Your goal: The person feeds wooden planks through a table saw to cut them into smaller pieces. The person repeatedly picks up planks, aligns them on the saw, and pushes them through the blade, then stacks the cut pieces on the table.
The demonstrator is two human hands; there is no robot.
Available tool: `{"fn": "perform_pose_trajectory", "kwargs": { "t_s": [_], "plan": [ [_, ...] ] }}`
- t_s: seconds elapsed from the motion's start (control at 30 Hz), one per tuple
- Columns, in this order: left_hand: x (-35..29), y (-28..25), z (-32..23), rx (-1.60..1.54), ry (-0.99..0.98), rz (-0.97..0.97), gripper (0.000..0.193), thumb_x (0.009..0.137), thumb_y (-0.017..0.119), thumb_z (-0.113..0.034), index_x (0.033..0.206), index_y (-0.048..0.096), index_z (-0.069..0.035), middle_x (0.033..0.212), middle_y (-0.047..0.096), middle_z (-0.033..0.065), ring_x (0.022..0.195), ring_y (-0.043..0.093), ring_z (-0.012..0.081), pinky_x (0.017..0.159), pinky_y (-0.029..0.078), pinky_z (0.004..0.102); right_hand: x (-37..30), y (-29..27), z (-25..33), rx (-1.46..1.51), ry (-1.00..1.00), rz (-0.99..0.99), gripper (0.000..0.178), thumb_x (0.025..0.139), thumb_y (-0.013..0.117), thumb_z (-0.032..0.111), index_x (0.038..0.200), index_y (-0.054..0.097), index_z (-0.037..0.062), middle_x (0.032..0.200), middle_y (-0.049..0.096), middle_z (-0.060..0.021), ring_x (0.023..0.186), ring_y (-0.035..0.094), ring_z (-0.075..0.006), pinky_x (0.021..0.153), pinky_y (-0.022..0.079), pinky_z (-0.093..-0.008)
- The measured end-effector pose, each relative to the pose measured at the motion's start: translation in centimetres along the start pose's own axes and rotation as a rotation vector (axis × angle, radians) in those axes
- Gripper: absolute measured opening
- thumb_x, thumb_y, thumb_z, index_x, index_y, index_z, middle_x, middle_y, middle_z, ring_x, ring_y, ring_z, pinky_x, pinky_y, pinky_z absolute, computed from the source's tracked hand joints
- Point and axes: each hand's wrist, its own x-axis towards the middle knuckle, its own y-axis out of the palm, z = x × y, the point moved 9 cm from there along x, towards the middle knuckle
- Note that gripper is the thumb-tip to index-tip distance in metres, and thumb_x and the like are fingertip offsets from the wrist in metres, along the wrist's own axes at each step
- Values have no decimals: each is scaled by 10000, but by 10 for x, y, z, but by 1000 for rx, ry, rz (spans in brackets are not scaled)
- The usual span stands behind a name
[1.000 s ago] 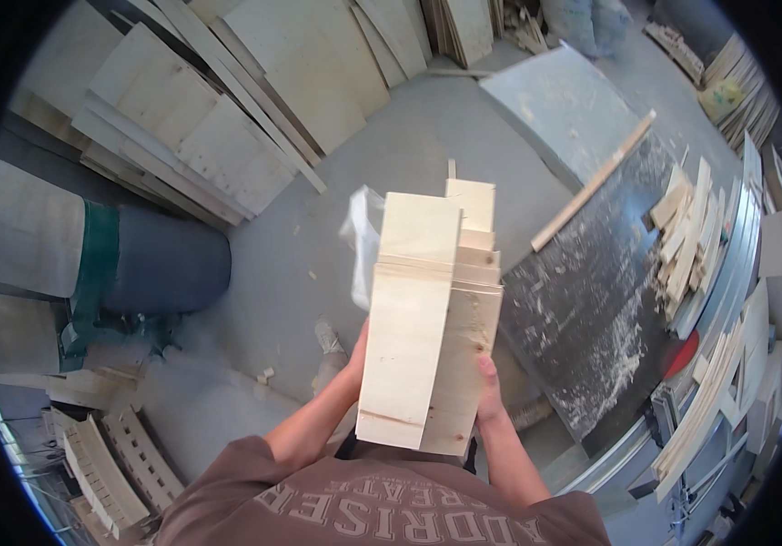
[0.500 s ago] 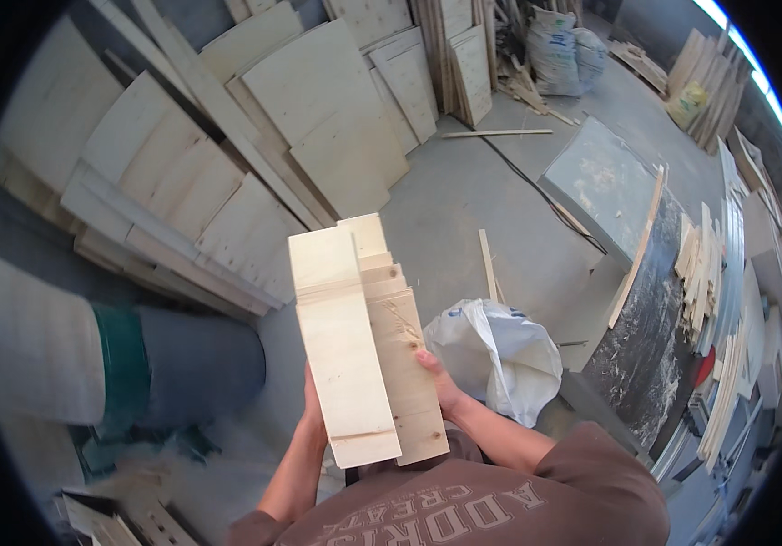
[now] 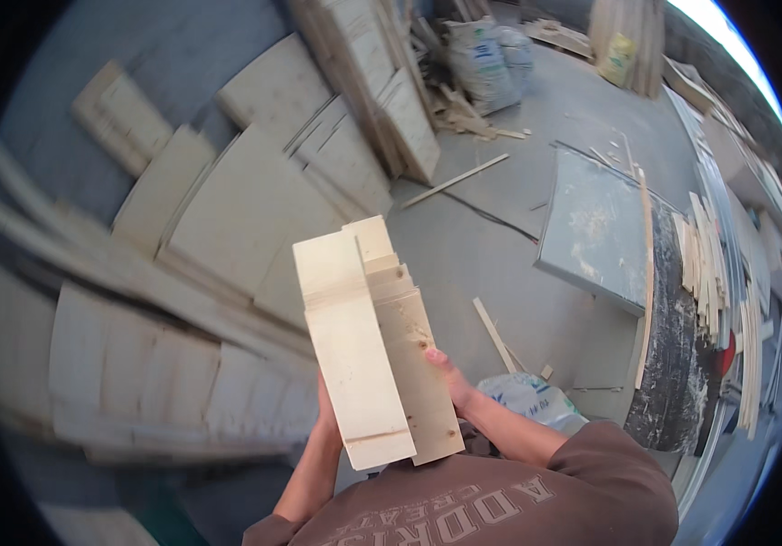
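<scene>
A stack of pale wooden boards [image 3: 350, 355] of unequal lengths is held in front of my chest, pressed between both hands. My left hand [image 3: 325, 400] grips its left side, with most of the fingers hidden behind the wood. On the right edge, my right hand [image 3: 452, 375] is closed with the thumb showing and the other fingers out of sight underneath. The lighter board on the left lies over the knotty, slightly darker ones on the right. Below my right forearm, a white woven sack [image 3: 532, 400] shows in part.
Large plywood sheets [image 3: 236, 209] lean along the left side. At right stands a grey, dust-covered bench top [image 3: 591, 227] beside a black dusty surface [image 3: 668, 391] and several thin wood strips [image 3: 705, 264]. Loose strips [image 3: 493, 335] lie on the floor; filled sacks [image 3: 482, 68] stand far back.
The surroundings have shifted in view as I move and turn, with the leaning sheets now lower and the white sack partly behind my right arm. Both hands keep the same hold on the boards.
</scene>
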Motion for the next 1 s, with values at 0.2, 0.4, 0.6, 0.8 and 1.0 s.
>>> {"fn": "perform_pose_trajectory", "kwargs": {
  "t_s": [0.2, 0.4, 0.6, 0.8, 1.0],
  "plan": [
    [192, 94, -57, -82, -251, 205, 522, 1157, 459, -439, 1480, 595, -53, 1289, 731, 88, 1110, 749, 243, 924, 651, 407, 128, -42, 138, 101, -72, -84, 606, 1131, 494, 542, 1497, 549, 62, 1417, 649, -77, 1282, 627, -184, 1114, 511, -389],
    [374, 228, -134, -52, -253, 322, 531, 1167, 434, -416, 1504, 587, -34, 1309, 734, 94, 1134, 745, 262, 945, 649, 436, 256, -85, 300, 45, -245, -191, 643, 1136, 483, 550, 1542, 511, 52, 1458, 627, -84, 1318, 606, -195, 1152, 483, -403],
    [587, 384, -167, 86, -350, 527, 529, 1167, 434, -411, 1503, 587, -33, 1311, 733, 96, 1135, 745, 264, 946, 649, 438, 368, -165, 458, 86, -459, -261, 651, 1134, 478, 542, 1555, 501, 47, 1482, 622, -94, 1335, 608, -213, 1165, 475, -401],
    [716, 571, -162, 199, -496, 730, 526, 1167, 434, -407, 1503, 588, -31, 1313, 733, 98, 1136, 745, 266, 948, 649, 440, 395, -241, 607, 137, -519, -516, 664, 1138, 470, 536, 1591, 470, 50, 1518, 604, -107, 1364, 596, -216, 1177, 471, -407],
    [830, 771, -108, 296, -557, 886, 524, 1167, 435, -402, 1502, 588, -29, 1314, 732, 101, 1136, 744, 268, 949, 648, 442, 429, -400, 723, 137, -772, -633, 628, 1132, 473, 523, 1542, 495, 47, 1471, 604, -101, 1330, 589, -207, 1135, 475, -392]
  ]
}}
